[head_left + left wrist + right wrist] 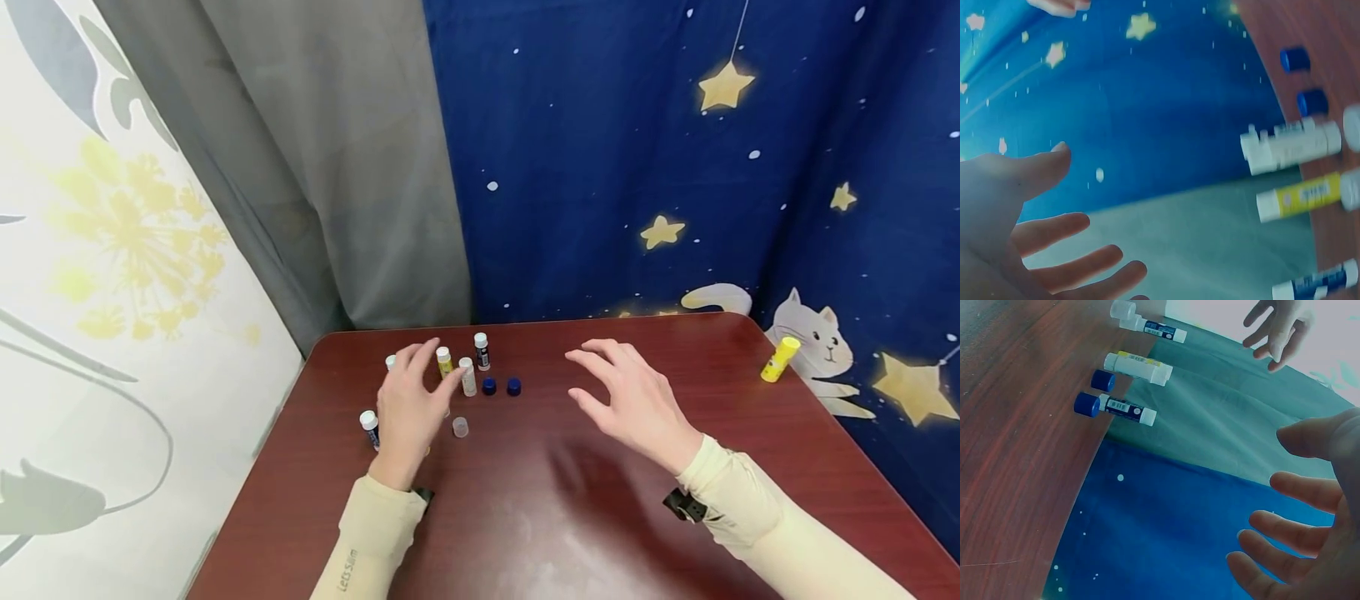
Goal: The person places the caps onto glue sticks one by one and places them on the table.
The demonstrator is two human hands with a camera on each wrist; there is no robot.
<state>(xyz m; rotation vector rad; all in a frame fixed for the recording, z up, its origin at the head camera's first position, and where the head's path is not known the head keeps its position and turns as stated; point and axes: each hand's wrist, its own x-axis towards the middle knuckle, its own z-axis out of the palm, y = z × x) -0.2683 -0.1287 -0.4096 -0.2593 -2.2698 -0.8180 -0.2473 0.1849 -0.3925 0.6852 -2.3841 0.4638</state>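
My left hand [411, 408] hovers over the left part of the table with fingers apart and nothing held. Around it stand several glue sticks: a white one [468, 382], a yellow one [445, 362], a dark blue one [482, 353] behind, and another dark blue one [370, 427] at the left. Part of this group is hidden behind the hand. Two blue caps [513, 387] and a translucent cap [460, 427] sit to its right. My right hand [637, 400], empty with loosely bent fingers, is held above the table, right of the caps.
At the table's far right edge stands a yellow tube [781, 360]. The dark red wooden table [510, 517] backs onto a grey curtain [375, 167] and a blue starry curtain [585, 167]. A patterned white surface [150, 400] borders the left side.
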